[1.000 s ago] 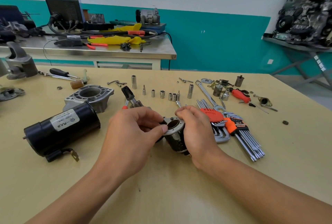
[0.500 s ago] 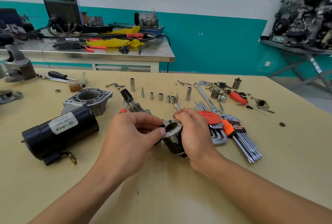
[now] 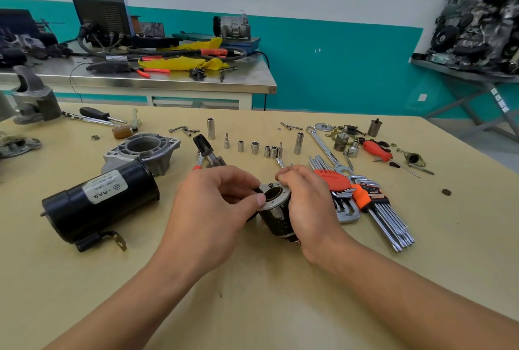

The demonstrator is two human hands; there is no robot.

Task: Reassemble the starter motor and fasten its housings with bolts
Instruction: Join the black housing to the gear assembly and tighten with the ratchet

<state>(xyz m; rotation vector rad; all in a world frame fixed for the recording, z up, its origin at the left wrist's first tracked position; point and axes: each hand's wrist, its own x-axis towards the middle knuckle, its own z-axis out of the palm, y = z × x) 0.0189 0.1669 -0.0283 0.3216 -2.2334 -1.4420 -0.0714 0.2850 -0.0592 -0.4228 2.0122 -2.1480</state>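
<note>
Near the frame's centre, the left hand [image 3: 213, 209] nudges its thumb slightly higher on the silver flange [image 3: 285, 193] of the black cylindrical part [image 3: 276, 220]. The right hand [image 3: 306, 203] barely shifts its grip.

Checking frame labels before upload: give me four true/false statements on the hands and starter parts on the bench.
1. The left hand and right hand both grip the small dark cylinder with a silver flanged end. True.
2. The black cylindrical motor body with a white label stands upright. False: it lies on its side on the yellow table.
3. The grey cast aluminium housing is bolted to that motor body. False: it sits unattached behind it.
4. Steel hex keys in orange holders lie right of the right hand. True.
</note>
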